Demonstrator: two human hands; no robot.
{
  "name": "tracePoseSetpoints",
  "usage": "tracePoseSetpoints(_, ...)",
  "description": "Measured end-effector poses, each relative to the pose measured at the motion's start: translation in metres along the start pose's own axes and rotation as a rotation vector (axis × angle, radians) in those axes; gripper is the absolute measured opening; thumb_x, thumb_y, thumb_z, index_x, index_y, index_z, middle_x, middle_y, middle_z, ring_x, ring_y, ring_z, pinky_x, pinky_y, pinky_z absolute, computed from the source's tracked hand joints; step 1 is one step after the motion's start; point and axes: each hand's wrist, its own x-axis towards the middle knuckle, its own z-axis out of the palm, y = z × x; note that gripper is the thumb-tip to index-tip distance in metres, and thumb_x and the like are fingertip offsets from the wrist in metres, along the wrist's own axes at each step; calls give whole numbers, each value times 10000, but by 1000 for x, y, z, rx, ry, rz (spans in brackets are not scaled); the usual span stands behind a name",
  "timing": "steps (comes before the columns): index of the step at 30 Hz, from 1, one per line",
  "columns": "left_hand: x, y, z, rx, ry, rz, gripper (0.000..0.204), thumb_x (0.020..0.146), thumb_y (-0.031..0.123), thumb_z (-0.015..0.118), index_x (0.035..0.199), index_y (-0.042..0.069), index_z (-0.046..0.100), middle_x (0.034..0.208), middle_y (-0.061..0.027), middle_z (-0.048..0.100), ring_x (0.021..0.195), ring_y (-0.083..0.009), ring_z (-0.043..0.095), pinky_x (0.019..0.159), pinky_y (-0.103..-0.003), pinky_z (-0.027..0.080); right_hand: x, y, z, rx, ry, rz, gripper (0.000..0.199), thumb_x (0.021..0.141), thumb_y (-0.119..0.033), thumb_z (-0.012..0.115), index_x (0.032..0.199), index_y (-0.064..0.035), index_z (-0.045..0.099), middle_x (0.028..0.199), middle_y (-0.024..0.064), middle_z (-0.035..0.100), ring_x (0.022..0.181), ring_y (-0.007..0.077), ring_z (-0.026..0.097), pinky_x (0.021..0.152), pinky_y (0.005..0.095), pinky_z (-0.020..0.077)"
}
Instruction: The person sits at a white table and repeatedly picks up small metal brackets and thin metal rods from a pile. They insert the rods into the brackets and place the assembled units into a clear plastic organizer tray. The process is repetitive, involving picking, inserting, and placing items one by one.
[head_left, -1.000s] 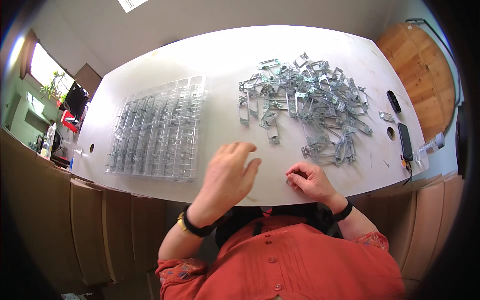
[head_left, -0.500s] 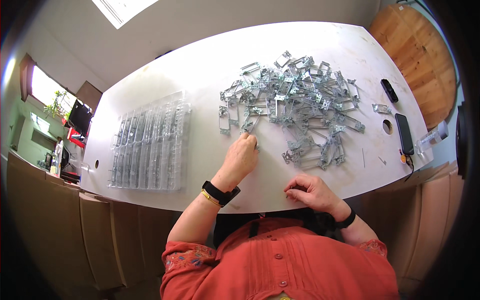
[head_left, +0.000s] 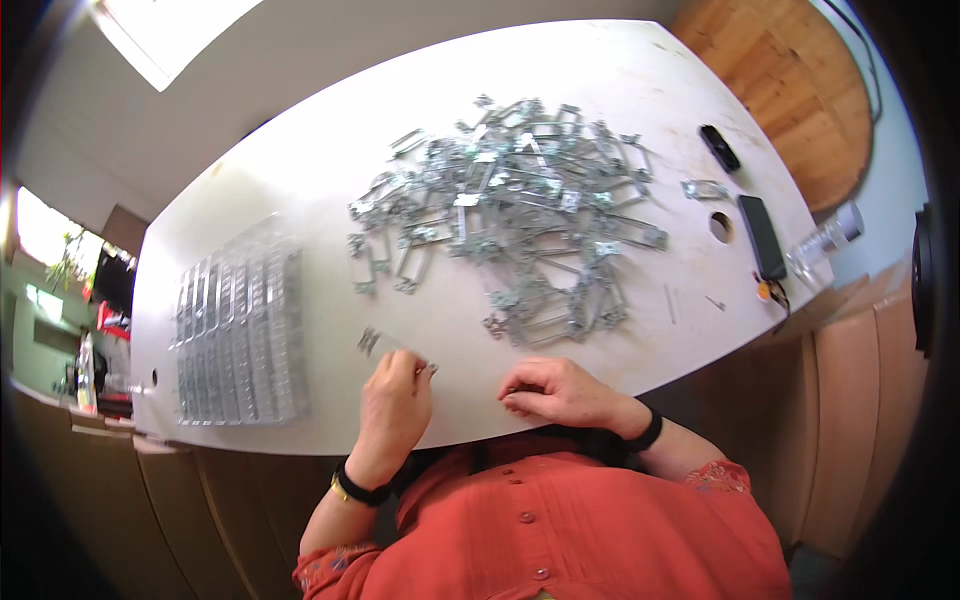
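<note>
Bracket now in left hand, pulled off pile.

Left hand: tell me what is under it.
The left hand rests on the white table, its grip pinching a small metal bracket that sticks out past the fingers. Whatever lies beneath the palm is covered.

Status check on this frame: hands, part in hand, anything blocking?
Left hand pinching a small metal bracket at the table edge. Right hand curled, contents hidden. Bracket pile beyond, nothing between.
</note>
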Motion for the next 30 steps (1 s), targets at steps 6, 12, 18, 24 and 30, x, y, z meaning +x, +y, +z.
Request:
tracePoseSetpoints(6,-15,-3,17,-101,9,59,116,1006,42,710,1106,-19,713,933,-181,724,767,-301,698,720,-408,555,3,-7,2,44,53,22,112,1016,-104,731,1095,-28,749,948,121,705,839,244,718,756,374,562)
tracePoseSetpoints(12,-38,-22,-3,43,175,-30,203,1010,-42,635,1201,-10,695,1217,-166,679,916,-247,667,725,-378,551,1,-7,13,7,126,34,69,1042,-118,719,1077,-60,727,842,94,705,758,212,719,716,357,559)
tracePoseSetpoints(18,-40,-43,-17,84,205,68,425,985,-54,630,1405,12,646,1505,-246,606,1343,-427,627,1064,-455,547,-6,-6,23,226,195,235,101,1114,-134,687,1126,-34,696,924,21,747,821,63,713,717,252,594)
tracePoseSetpoints(24,-56,-57,-4,74,89,79,546,984,37,703,1518,36,591,1515,-250,627,1449,-444,564,1197,-496,461,0,-8,36,168,273,205,148,1117,-188,714,1100,-45,678,931,14,748,815,62,716,666,235,568)
tracePoseSetpoints(30,-70,-63,4,63,144,145,581,970,68,738,1527,28,577,1437,-229,673,1406,-437,587,1180,-515,465,3,-6,47,120,422,140,124,1109,-170,719,1103,-51,686,917,3,752,792,69,723,631,236,553)
